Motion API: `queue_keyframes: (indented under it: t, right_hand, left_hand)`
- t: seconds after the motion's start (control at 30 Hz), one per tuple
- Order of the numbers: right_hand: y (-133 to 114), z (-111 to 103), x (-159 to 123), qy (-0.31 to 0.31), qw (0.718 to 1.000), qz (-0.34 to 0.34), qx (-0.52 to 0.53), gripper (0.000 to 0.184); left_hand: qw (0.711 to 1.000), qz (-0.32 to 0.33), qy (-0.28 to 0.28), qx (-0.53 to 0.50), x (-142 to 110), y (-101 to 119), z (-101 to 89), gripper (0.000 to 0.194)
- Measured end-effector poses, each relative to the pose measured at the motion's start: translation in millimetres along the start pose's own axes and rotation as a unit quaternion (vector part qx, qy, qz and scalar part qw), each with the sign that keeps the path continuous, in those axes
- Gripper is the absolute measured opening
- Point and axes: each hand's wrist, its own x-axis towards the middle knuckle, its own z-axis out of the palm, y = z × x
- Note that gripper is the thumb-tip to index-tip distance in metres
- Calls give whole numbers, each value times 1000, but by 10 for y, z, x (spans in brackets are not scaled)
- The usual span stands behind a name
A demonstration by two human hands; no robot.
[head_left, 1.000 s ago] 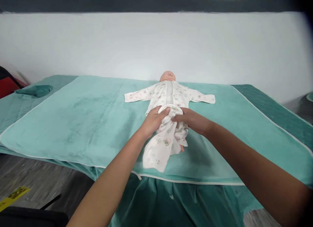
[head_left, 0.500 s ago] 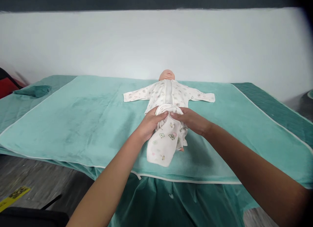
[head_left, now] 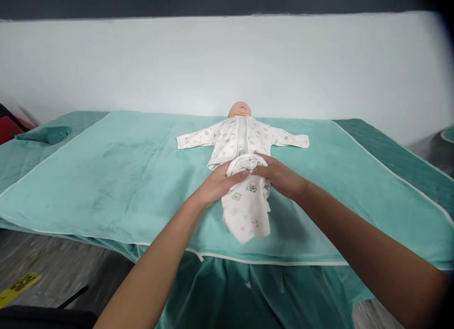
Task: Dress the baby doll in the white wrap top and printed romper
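A baby doll (head_left: 240,108) lies on its back on a teal mat (head_left: 106,177), dressed in a white printed romper top (head_left: 232,137) with both sleeves spread out. Over its legs lies a pair of white printed baby trousers (head_left: 245,211). My left hand (head_left: 216,183) and my right hand (head_left: 275,174) both grip the bunched waistband (head_left: 243,164) of the trousers at the doll's waist. The doll's legs are hidden under the fabric.
The mat has a white piped edge (head_left: 269,262) near me and hangs over a darker teal cover (head_left: 241,296). A folded dark teal cloth (head_left: 44,134) lies at the far left. A white wall runs behind. Grey floor with a yellow tag (head_left: 17,286) shows lower left.
The hanging trouser legs have swung from the left toward the middle and right. Both hands stay at the doll's waist, gripping the bunched waistband a little more tightly.
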Motion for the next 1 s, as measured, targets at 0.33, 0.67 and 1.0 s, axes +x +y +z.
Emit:
queue_keyframes:
  t: [0.33, 0.67, 1.0]
  right_hand:
    - [-66, -75, 1, -110, 986, 51, -112, 34]
    - [-9, 17, 18, -75, 988, 0, -132, 34]
    - [-34, 39, 24, -146, 917, -74, -364, 11]
  left_hand:
    - [990, -31, 31, -134, -13, -172, 0, 40]
    - [987, -8, 126, -104, -136, -107, 220, 38]
    - [933, -118, 286, -181, -783, 54, 815, 35]
